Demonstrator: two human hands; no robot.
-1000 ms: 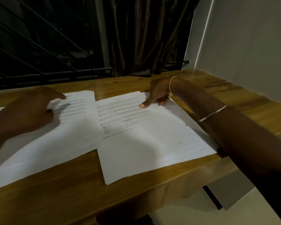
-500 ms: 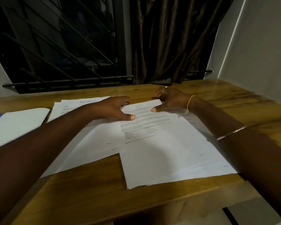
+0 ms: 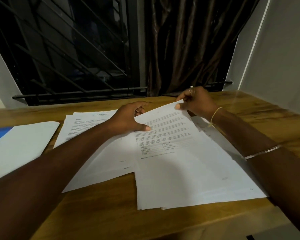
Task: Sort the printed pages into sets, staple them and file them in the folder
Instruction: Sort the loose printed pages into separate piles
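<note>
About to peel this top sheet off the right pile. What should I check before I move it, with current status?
1. Right hand pinches the far corner of the top sheet: ok.
2. Left hand grips its left edge, thumb on top: ok.
3. Only one sheet lifted: cannot tell.
4. Right pile underneath lies flat on the table: ok.
5. Page number readable for sorting: cannot tell, print blurred.
</note>
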